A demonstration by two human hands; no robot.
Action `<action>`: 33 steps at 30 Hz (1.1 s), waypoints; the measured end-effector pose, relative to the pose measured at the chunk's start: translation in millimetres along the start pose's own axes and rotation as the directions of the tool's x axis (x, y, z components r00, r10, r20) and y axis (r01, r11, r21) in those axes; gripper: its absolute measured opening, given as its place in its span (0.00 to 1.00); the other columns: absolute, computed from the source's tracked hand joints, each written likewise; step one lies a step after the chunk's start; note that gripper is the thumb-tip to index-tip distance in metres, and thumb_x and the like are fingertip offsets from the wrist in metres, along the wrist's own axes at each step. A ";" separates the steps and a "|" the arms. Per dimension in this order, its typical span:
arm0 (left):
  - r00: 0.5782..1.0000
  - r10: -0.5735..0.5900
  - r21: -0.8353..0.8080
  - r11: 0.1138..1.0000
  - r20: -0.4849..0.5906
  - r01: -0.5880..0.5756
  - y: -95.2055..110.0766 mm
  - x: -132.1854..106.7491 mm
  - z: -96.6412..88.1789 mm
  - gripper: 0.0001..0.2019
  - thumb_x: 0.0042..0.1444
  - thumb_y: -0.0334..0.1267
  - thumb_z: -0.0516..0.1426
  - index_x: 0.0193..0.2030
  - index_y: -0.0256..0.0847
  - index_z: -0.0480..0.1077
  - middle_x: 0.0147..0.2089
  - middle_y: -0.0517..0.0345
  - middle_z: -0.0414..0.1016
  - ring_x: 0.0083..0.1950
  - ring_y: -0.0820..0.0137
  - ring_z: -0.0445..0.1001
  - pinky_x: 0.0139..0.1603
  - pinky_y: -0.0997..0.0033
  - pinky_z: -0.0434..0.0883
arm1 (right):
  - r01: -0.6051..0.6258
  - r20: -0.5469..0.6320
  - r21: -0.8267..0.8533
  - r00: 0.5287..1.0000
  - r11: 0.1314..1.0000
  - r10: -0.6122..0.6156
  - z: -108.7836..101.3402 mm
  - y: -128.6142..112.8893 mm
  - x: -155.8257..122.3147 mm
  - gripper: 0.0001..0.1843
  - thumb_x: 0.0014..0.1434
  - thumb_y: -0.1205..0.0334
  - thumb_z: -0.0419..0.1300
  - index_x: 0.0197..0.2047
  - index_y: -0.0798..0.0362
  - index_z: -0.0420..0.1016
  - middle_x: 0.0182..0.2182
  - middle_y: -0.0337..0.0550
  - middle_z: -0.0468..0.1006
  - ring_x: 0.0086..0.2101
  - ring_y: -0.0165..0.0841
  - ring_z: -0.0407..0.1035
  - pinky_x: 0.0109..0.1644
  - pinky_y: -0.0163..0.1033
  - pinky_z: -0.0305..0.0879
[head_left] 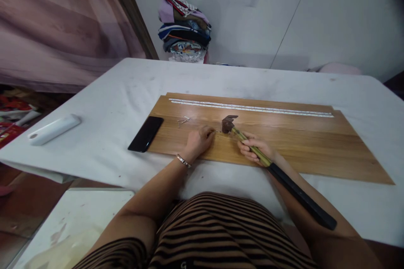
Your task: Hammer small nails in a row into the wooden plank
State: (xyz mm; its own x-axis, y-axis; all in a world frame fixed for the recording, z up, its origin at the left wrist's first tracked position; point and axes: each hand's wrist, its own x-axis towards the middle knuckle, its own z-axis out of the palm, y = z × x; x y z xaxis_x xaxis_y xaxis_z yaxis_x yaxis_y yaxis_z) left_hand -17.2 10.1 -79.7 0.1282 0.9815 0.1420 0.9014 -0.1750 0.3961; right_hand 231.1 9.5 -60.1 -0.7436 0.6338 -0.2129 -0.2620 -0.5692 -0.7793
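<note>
The hammer (285,181) lies slantwise over the near edge of a long wooden board (315,143). Its head (227,124) is low over the wood, roughly at the middle of the board's length. The head is dark, rusty brown, with a claw on its far side. The shaft below it is yellowish, and the rear part is a thick black grip that runs back under the forearm.

The right hand (255,149) is wrapped round the yellowish shaft close to the head, well forward of the black grip. The left hand (197,141) rests on the board just left of the head, its fingers bunched narrow with the tips on the wood. Whether anything sits between those tips cannot be made out, as that spot is too small and partly covered by the fingers. A thin bracelet (183,160) circles that wrist.

The right hand hides a stretch of the shaft, and it is hard to tell whether the head touches the board or hangs just over it. A few small nails (183,121) lie near the left hand, their number unclear. A black phone (146,133) lies half on the board's left end, half on the white desk (126,88). A pale strip (252,108) runs along the board's far edge.
</note>
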 end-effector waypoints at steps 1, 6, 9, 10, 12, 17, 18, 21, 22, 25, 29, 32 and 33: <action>1.000 -0.006 0.001 1.000 0.003 0.006 0.4 0.0 -0.3 0.12 0.63 0.39 0.53 0.45 0.44 0.77 0.44 0.55 0.79 0.45 0.67 0.76 0.42 0.71 0.69 | -0.002 0.001 -0.004 1.000 1.000 0.002 -0.2 0.1 0.1 0.17 0.57 0.64 0.59 0.50 0.51 0.61 0.23 0.29 0.64 0.14 0.19 0.50 0.11 0.24 0.47; 1.000 -0.011 0.001 1.000 0.007 0.011 1.4 0.4 -0.9 0.12 0.63 0.39 0.53 0.45 0.45 0.77 0.44 0.55 0.79 0.46 0.67 0.76 0.43 0.71 0.69 | -0.005 0.023 -0.009 1.000 1.000 0.005 -0.2 0.4 1.0 0.18 0.58 0.63 0.59 0.51 0.51 0.62 0.23 0.28 0.64 0.14 0.19 0.50 0.12 0.24 0.48; 1.000 -0.006 0.002 1.000 0.003 0.006 1.2 0.4 -0.9 0.12 0.63 0.40 0.53 0.45 0.44 0.77 0.45 0.55 0.79 0.46 0.66 0.76 0.43 0.71 0.70 | -0.004 0.022 0.004 1.000 1.000 0.004 -0.4 0.2 1.3 0.17 0.57 0.63 0.59 0.50 0.51 0.63 0.22 0.29 0.64 0.14 0.20 0.50 0.12 0.24 0.48; 1.000 -0.007 0.002 1.000 0.002 0.007 1.1 0.4 -0.9 0.12 0.63 0.40 0.53 0.45 0.44 0.77 0.45 0.55 0.80 0.46 0.66 0.76 0.43 0.70 0.70 | -0.008 0.022 0.006 1.000 1.000 0.008 -0.6 0.1 1.4 0.17 0.58 0.63 0.59 0.50 0.51 0.63 0.22 0.29 0.64 0.14 0.20 0.50 0.12 0.24 0.48; 1.000 -0.006 0.000 1.000 0.002 0.006 1.1 0.2 -1.1 0.12 0.63 0.40 0.53 0.45 0.44 0.77 0.45 0.55 0.80 0.46 0.66 0.76 0.44 0.70 0.70 | -0.017 0.023 0.004 1.000 1.000 0.017 -0.8 -0.1 1.5 0.18 0.58 0.63 0.59 0.51 0.52 0.64 0.22 0.29 0.64 0.14 0.20 0.50 0.12 0.24 0.49; 1.000 -0.010 0.001 1.000 0.001 0.010 1.4 -0.1 -1.4 0.12 0.63 0.40 0.53 0.45 0.44 0.77 0.45 0.56 0.80 0.47 0.66 0.76 0.43 0.70 0.70 | -0.027 0.008 -0.008 1.000 1.000 0.027 0.0 0.6 2.3 0.18 0.57 0.63 0.59 0.52 0.52 0.65 0.22 0.29 0.65 0.14 0.20 0.51 0.12 0.24 0.49; 1.000 -0.011 0.004 1.000 0.000 0.011 1.5 -0.2 -1.4 0.12 0.63 0.40 0.53 0.45 0.44 0.77 0.45 0.56 0.80 0.47 0.66 0.76 0.43 0.70 0.70 | -0.025 0.004 -0.006 1.000 1.000 0.025 0.5 0.8 2.4 0.19 0.57 0.63 0.60 0.52 0.52 0.65 0.22 0.29 0.65 0.14 0.20 0.51 0.12 0.24 0.49; 1.000 -0.008 0.004 1.000 -0.009 0.008 1.4 0.0 -1.2 0.12 0.63 0.39 0.52 0.45 0.44 0.77 0.45 0.56 0.80 0.47 0.66 0.76 0.44 0.70 0.70 | -0.008 -0.005 -0.005 1.000 1.000 0.008 2.0 0.8 2.2 0.19 0.57 0.63 0.60 0.51 0.53 0.65 0.22 0.29 0.64 0.13 0.19 0.51 0.12 0.24 0.49; 1.000 -0.009 0.002 1.000 -0.011 0.009 1.2 0.1 -1.1 0.12 0.63 0.39 0.53 0.45 0.44 0.77 0.45 0.56 0.80 0.47 0.66 0.76 0.44 0.70 0.70 | -0.003 -0.005 -0.005 1.000 1.000 0.003 2.4 0.6 1.9 0.19 0.57 0.64 0.60 0.51 0.53 0.65 0.22 0.29 0.64 0.13 0.19 0.51 0.12 0.24 0.49; 1.000 -0.008 -0.001 1.000 -0.011 0.008 0.6 0.3 -0.4 0.12 0.62 0.38 0.53 0.45 0.44 0.77 0.45 0.55 0.80 0.47 0.66 0.76 0.44 0.71 0.70 | -0.001 0.007 -0.010 1.000 1.000 0.001 3.1 -0.3 0.8 0.20 0.57 0.64 0.60 0.53 0.52 0.64 0.22 0.29 0.64 0.14 0.19 0.51 0.12 0.24 0.49; 1.000 0.000 -0.006 1.000 -0.015 0.000 -0.1 0.3 0.8 0.12 0.63 0.39 0.53 0.44 0.44 0.77 0.45 0.55 0.80 0.47 0.66 0.76 0.44 0.71 0.70 | -0.013 0.014 -0.008 1.000 1.000 0.013 4.4 -1.2 0.3 0.21 0.57 0.63 0.60 0.54 0.52 0.64 0.22 0.29 0.64 0.14 0.19 0.50 0.12 0.24 0.48; 1.000 -0.006 -0.004 1.000 -0.020 0.006 -0.5 0.1 1.1 0.12 0.63 0.39 0.53 0.44 0.45 0.77 0.45 0.55 0.80 0.47 0.66 0.76 0.44 0.71 0.70 | -0.018 0.010 -0.002 1.000 1.000 0.018 4.6 -1.0 0.8 0.20 0.56 0.63 0.61 0.52 0.52 0.64 0.22 0.29 0.64 0.14 0.19 0.50 0.12 0.24 0.48; 1.000 -0.007 -0.002 1.000 -0.016 0.007 -0.7 0.1 1.1 0.12 0.63 0.39 0.53 0.44 0.45 0.77 0.45 0.55 0.80 0.46 0.66 0.76 0.44 0.70 0.70 | -0.021 0.010 0.000 1.000 1.000 0.021 4.3 -0.7 1.1 0.20 0.56 0.63 0.61 0.52 0.52 0.64 0.22 0.29 0.64 0.14 0.19 0.50 0.12 0.24 0.48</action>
State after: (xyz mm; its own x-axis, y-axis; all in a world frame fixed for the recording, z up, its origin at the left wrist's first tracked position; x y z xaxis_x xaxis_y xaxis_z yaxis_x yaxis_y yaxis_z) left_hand -17.3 10.4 -81.0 0.1154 0.9814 0.1537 0.9015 -0.1684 0.3986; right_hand 227.9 8.4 -57.2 -0.7550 0.6165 -0.2232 -0.2463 -0.5821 -0.7749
